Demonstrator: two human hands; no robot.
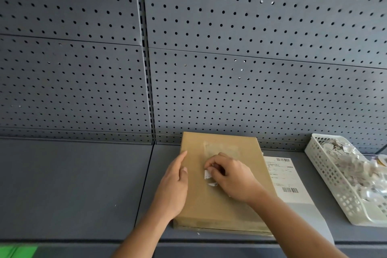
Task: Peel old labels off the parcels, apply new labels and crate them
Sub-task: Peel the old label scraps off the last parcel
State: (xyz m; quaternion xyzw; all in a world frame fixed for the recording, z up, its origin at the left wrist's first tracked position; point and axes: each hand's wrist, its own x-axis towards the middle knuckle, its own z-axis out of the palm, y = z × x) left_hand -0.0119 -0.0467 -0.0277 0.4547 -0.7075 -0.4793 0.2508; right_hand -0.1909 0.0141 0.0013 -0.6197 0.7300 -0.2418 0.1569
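Currently the brown cardboard parcel (209,205) lies flat on the grey shelf (73,184), its long axis running near to far and its far end close to the pegboard back panel (251,69). The left hand (173,186) rests along the parcel's left edge, fingers straight and laid flat, steadying it. The right hand (232,178) sits over the middle of the top face, thumb and fingertips pinching a white label scrap (207,174) that appears partly lifted from the cardboard. A second white remnant (212,184) adheres just nearer than the pinch. Toward the far end, a pale residue patch (222,150) marks where the rest of the old label sat. Assessment: peeling is well advanced but incomplete. The scrap lies at the right hand's fingertips, to the right of the left hand, so the right hand is the working hand. A printed label sheet (287,178) with barcodes lies just right of the parcel; whether it touches or tucks under the right edge cannot be determined. A white perforated basket (330,180) holding paper scraps stands further right, on the right hand's side for discarding.
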